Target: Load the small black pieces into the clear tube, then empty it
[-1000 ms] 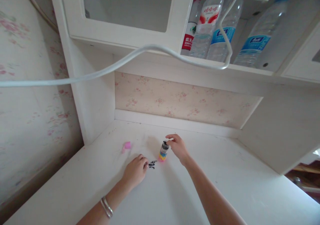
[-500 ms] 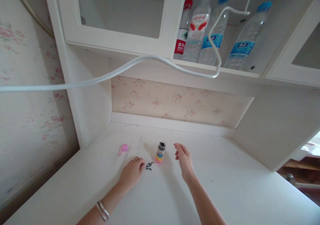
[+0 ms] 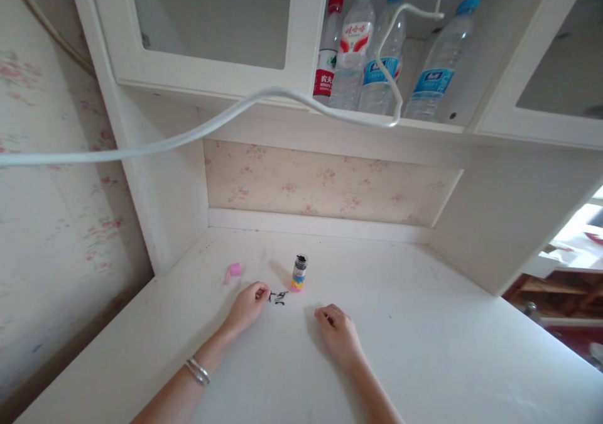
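Left hand (image 3: 247,304): palm down on the white table (image 3: 424,348), fingers curled, tips just beside small black pieces (image 3: 277,297) lying at its 2 o'clock. Cannot tell whether it pinches one.
Right hand (image 3: 336,336): resting on the table, loosely curled, grasping nothing.
Small vial with coloured layers (image 3: 299,273): upright, dark top, at 11 o'clock from the right hand, apart from both hands, just past the black pieces.
Pink bit (image 3: 232,272): at 11 o'clock from the left hand.
Bracelets (image 3: 198,371) on the left wrist.

Too small to identify — black bits (image 3: 277,297) by left hand (image 3: 247,304); pink thing (image 3: 232,272) blurred
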`<state>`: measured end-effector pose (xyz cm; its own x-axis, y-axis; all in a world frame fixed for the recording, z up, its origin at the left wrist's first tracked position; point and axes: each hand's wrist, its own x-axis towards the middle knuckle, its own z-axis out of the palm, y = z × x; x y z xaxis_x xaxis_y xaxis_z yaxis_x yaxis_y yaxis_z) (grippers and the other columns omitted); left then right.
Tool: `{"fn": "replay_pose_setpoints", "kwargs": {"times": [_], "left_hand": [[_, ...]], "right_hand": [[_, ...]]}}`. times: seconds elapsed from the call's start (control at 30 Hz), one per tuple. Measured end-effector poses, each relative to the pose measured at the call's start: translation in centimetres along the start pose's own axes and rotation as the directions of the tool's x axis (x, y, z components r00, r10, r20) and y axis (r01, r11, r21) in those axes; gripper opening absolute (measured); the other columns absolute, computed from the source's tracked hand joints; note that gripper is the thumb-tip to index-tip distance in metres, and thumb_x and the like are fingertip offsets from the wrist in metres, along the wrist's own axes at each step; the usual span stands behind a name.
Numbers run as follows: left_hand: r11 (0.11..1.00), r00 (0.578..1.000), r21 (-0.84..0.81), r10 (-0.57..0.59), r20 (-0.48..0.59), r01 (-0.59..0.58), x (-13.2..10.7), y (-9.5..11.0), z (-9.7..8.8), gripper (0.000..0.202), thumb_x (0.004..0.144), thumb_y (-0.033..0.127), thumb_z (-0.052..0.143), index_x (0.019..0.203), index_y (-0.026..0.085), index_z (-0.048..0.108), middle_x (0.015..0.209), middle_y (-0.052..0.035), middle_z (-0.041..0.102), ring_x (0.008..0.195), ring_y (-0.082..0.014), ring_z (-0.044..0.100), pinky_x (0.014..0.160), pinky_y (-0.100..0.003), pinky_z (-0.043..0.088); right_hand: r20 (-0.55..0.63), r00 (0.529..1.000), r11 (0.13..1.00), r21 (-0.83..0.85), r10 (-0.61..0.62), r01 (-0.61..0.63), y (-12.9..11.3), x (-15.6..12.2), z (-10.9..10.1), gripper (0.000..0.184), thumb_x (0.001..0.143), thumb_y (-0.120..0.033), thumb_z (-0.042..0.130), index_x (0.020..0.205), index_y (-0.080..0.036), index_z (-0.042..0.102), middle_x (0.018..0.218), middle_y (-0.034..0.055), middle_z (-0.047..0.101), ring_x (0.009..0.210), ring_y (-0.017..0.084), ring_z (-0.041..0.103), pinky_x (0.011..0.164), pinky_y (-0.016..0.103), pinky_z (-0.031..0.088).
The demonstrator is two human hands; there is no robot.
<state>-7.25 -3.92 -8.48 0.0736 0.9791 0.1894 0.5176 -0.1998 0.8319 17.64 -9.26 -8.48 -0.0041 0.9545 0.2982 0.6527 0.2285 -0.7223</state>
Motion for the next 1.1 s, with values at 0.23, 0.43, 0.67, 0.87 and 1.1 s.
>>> {"fn": "replay_pose_setpoints", "kwargs": {"times": [0.23,0.43,0.67,0.87,1.1], "left_hand": [[0.983,0.989,-0.142,-0.13,-0.065,0.119,0.1,0.6,-0.9,0.043,0.077,0.045,0.051,0.101,0.014,0.067,0.094,-0.0079,0.072,0.086,-0.0207,0.064,0.071,-0.029,0.047],[0.969,0.982,-0.179,-0.181,-0.052,0.169,-0.2,1.1,-0.9,0.041,0.074,0.042,0.055,0.1,0.015,0.07,0.089,-0.0064,0.073,0.083,-0.0198,0.065,0.067,-0.027,0.047],[0.965,0.977,-0.191,-0.198,-0.074,0.181,-0.2,1.3,-0.9,0.033,0.073,0.037,0.057,0.096,0.017,0.07,0.094,-0.0061,0.073,0.085,-0.0196,0.065,0.072,-0.028,0.049],[0.963,0.979,-0.205,-0.191,-0.073,0.172,-0.1,1.0,-0.7,0.036,0.07,0.04,0.059,0.095,0.016,0.07,0.091,-0.0056,0.072,0.082,-0.0193,0.065,0.071,-0.028,0.048],[0.972,0.98,-0.159,-0.187,-0.072,0.174,-0.1,0.7,-0.8,0.042,0.077,0.047,0.052,0.099,0.015,0.068,0.087,-0.0047,0.071,0.072,-0.0166,0.062,0.062,-0.025,0.046]], "right_hand": [[0.008,1.0,1.0,-0.018,-0.001,0.001,-0.1,0.1,-0.1,0.04,0.089,-0.041,0.04,0.067,-0.023,0.068,0.071,0.0023,0.063,0.065,0.016,0.058,0.061,0.025,0.04],[0.021,1.0,0.999,-0.037,-0.005,0.006,-0.1,0.1,-0.2,0.038,0.089,-0.041,0.04,0.069,-0.023,0.068,0.073,0.0029,0.064,0.067,0.016,0.059,0.062,0.024,0.041],[0.094,0.995,0.964,-0.257,-0.04,0.064,-1.3,-0.4,0.6,0.033,0.092,-0.032,0.04,0.073,-0.025,0.067,0.081,0.0017,0.065,0.071,0.015,0.061,0.062,0.023,0.037],[0.176,0.979,0.912,-0.376,-0.103,0.163,-4.6,1.1,3.6,0.023,0.087,-0.026,0.048,0.103,-0.03,0.064,0.088,0.0016,0.067,0.073,0.017,0.062,0.064,0.025,0.037],[0.166,0.979,0.901,-0.396,-0.122,0.18,-4.9,2.1,5.8,0.026,0.091,-0.028,0.042,0.089,-0.028,0.068,0.087,0.0017,0.066,0.072,0.016,0.06,0.067,0.027,0.037]]}}
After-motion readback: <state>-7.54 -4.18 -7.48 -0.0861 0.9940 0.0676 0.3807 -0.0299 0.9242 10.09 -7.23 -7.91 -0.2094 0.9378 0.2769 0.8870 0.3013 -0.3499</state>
